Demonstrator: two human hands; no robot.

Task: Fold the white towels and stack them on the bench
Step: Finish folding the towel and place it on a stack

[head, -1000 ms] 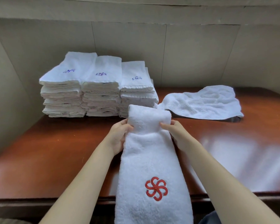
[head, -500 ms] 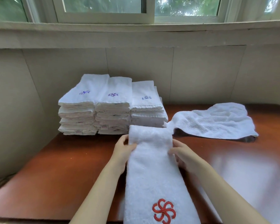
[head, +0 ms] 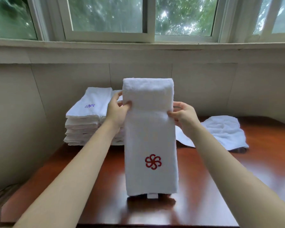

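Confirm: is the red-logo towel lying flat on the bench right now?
No. Both hands, left hand and right hand, hold the red-logo towel up by its sides, hanging above the bench.

Fluffy terry towel, glossy wooden bench
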